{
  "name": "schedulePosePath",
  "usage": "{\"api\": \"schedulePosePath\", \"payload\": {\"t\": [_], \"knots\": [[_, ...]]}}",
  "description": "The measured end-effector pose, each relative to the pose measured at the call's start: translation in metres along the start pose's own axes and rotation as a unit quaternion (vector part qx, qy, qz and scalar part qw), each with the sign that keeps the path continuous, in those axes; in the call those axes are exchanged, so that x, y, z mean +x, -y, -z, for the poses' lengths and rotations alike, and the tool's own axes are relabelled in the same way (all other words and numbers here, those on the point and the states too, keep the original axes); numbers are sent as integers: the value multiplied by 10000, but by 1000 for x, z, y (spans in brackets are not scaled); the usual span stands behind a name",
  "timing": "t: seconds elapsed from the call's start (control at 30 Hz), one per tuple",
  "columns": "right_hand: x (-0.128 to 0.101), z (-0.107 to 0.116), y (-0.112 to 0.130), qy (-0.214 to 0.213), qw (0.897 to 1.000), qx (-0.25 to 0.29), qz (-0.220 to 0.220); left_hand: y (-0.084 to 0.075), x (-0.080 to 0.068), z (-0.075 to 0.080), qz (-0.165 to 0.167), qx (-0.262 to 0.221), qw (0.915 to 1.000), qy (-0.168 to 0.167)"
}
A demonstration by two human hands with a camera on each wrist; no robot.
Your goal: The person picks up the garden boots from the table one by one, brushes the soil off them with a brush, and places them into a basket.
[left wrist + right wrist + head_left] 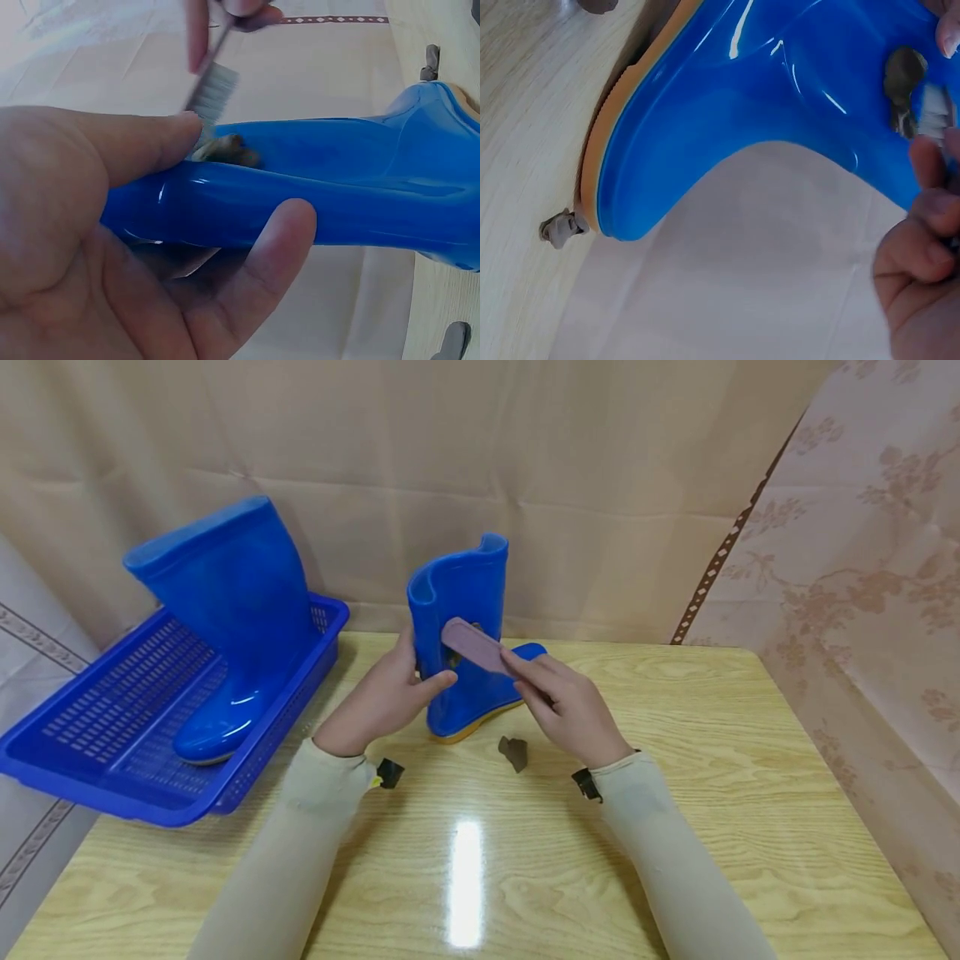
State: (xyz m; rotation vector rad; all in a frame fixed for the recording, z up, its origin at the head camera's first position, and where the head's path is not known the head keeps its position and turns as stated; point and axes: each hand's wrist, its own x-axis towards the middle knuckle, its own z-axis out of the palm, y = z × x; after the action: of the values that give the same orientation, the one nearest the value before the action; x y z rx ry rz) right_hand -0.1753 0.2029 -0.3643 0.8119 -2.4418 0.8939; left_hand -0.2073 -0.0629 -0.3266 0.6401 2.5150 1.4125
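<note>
A blue rubber boot (468, 589) with a yellow-orange sole stands on the table, its top rim bent inward. My left hand (386, 693) grips the boot's shaft from the left, thumb along the near side. In my right hand (573, 706) is a brush (478, 647) with a mauve back, held by its handle end. Its pale bristles (217, 86) face the shaft, right beside a brown mud-like lump (905, 71) stuck there. The thumb of the left hand lies close to that lump in the left wrist view.
A blue plastic basket (180, 814) with slotted sides stands at the left, holding a second blue boot (232, 585) upright. A brown flake (514, 752) lies on the wood-grain table (675, 827) in front of the boot. Another brown lump (562, 227) sits beside the sole. A beige curtain (600, 485) hangs behind.
</note>
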Motion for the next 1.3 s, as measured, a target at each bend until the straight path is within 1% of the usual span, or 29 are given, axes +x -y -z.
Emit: {"api": "schedulePosePath", "payload": {"t": [0.1, 0.27, 0.37, 0.5, 0.57, 0.67, 0.77, 0.87, 0.93, 1.0, 1.07, 1.13, 1.3], "knots": [[-1, -1, -2, 161, 9995, -199, -198, 0, 1, -1, 78, -111, 9999, -46], [-2, 0, -5, 429, 9967, -372, -587, 1, 3, -1, 488, -448, 9976, -221], [-2, 2, -6, 469, 9957, -396, -693, 3, 4, 0, 672, -495, 9961, -274], [-2, 3, -7, 503, 9953, -408, -721, 5, 5, 2, 768, -514, 9952, -329], [-2, 4, -7, 492, 9956, -417, -678, 6, 5, 2, 746, -550, 9951, -343], [-2, 4, -6, 417, 9972, -403, -480, 6, 5, 1, 607, -532, 9962, -331], [-2, 5, -5, 355, 9987, -307, -190, 6, 4, 1, 321, -406, 9985, -198], [-1, 4, -4, 333, 9989, -315, -32, 5, 3, 0, 20, -263, 9997, -17], [-2, 4, -4, 318, 9985, -444, -81, 4, 3, 0, -1, -286, 9996, 27], [-2, 4, -5, 327, 9976, -575, -219, 4, 3, 0, 153, -323, 9994, -45], [-2, 4, -6, 367, 9963, -678, -383, 4, 4, 1, 385, -427, 9982, -155], [-2, 4, -7, 420, 9954, -687, -517, 5, 5, 1, 573, -528, 9966, -274], [-2, 6, -10, 600, 9937, -562, -767, 11, 6, 4, 743, -694, 9936, -501]]}}
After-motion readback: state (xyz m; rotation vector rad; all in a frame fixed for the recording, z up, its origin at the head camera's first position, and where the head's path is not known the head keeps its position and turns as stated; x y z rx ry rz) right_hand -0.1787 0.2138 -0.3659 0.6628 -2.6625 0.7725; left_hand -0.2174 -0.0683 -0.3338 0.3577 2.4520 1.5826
